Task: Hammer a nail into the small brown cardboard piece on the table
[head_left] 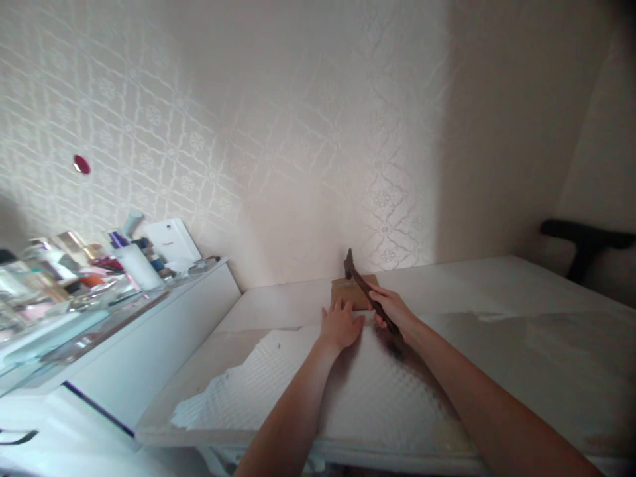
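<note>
My right hand (392,309) is wrapped around the dark handle of a hammer (362,283). The hammer's head points away from me and is over a brown piece of cardboard or thin board (342,291); whether it touches the piece I cannot tell. My left hand (341,326) lies with its fingers stretched out on the near edge of that brown piece, just left of the hammer. Beneath both forearms a white textured sheet (258,371) with a ragged left edge is spread on the table.
The white table (298,301) backs onto a patterned wall. To the left a white cabinet (179,338) carries a crowd of cosmetics, among them a white bottle (136,265) and a white box (171,240). A black armrest-like part (581,235) stands out at the right.
</note>
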{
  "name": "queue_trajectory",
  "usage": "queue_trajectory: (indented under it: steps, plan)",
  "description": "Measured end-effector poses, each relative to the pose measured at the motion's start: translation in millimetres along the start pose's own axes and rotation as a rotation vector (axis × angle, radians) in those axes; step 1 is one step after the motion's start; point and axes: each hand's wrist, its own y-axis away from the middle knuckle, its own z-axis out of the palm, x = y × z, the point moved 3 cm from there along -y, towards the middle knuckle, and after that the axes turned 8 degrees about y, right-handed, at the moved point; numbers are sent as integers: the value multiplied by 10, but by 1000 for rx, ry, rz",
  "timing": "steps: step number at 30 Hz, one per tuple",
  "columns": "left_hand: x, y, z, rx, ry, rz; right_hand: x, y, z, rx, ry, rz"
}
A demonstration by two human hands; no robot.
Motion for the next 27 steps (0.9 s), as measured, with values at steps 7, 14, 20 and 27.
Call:
queue_trajectory:
  steps: [7,14,20,27]
  plan:
    - [-12,0,3,-10,-6,0,-52,25,-51,-55,-106,9]
    - [4,12,-29,23,7,-55,-67,44,-72,-67,-123,13]
    - [-17,-4,-45,97,18,-131,-89,29,-98,-16,-175,-27]
    - [-65,-34,-34,124,-39,-203,-102,46,-122,32,-173,-23]
